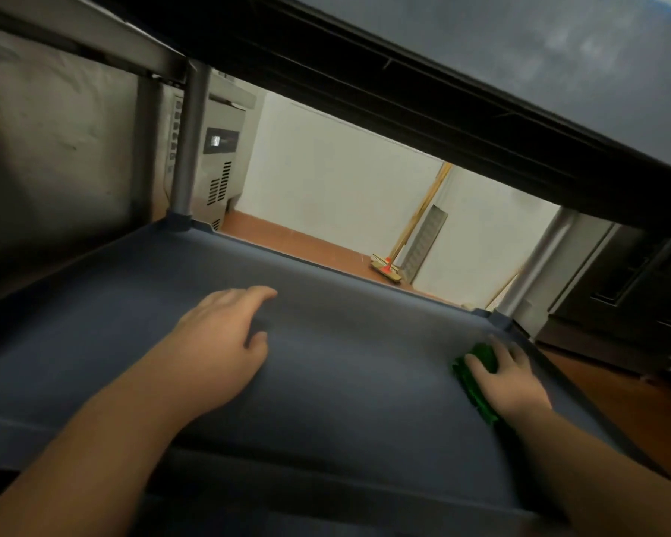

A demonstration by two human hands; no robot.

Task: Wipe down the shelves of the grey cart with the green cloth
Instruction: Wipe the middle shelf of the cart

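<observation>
At far left, a steel panel [55, 149] is standing beside the grey cart's rear left post [190, 149], with a steel appliance with vent slots [219, 164] showing behind it. The lower shelf [326, 381] is filling the middle of the view, matte blue-grey, with a raised lip running along its far edge; the shelf above [558, 71] is overhanging it.

The left hand [225, 335] is resting palm down on the shelf left of centre, fingers extended and relaxed, gripping nothing, apparently bracing the cart. Beyond the far lip, a broom [388, 265] is leaning against the white wall.

The right hand [500, 377] is pressing down on the green cloth [477, 381] near the shelf's rear right corner, just beside the right post [535, 261]. Fingers are lying spread over the cloth rather than pinching it. The cloth is looking bunched and folded, bright green, mostly hidden under the palm, with a strip trailing toward the wrist. Motion blur is hiding finer detail.

Judgement: the wipe of this shelf is under way at the corner. To do it well, the cloth is needing flattening under the whole palm, then overlapping passes from the right edge leftward, running along the lip where dirt would be collecting. The bracing hand will be needing to lift clear as the passes reach it.
</observation>
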